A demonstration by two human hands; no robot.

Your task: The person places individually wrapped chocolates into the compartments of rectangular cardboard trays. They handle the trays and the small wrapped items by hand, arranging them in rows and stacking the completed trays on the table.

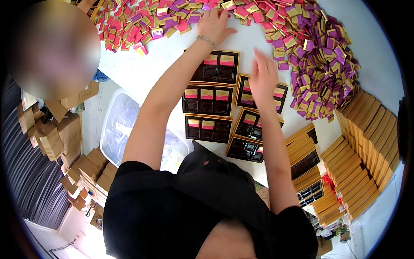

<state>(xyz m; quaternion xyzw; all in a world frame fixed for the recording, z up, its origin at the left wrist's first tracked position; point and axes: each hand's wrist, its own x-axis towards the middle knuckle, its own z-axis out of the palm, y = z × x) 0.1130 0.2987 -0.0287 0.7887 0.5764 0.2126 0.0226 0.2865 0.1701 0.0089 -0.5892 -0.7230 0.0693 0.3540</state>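
My left hand [214, 26] reaches to the near edge of the pile of small wrapped squares [172, 17], which are pink, purple and gold. Its fingertips touch the squares and its thumb stands apart; no square shows in its grip. Slightly blurred, my right hand [264, 80] hovers over a gold-rimmed box [245, 88] with dark compartments, fingers stretched out and seemingly holding nothing. Similar boxes lie in two columns: the top left box [217, 71], the middle left box [207, 100] and the lower left box [209, 128] have pink-and-gold squares in their upper row.
Purple and gold squares [321, 64] heap up at the right. Tall stacks of gold-edged boxes [353, 172] stand at the right side. A clear plastic bin [116, 116] sits left of the table, near cardboard cartons [64, 134]. Another person [51, 52] is at the upper left, blurred.
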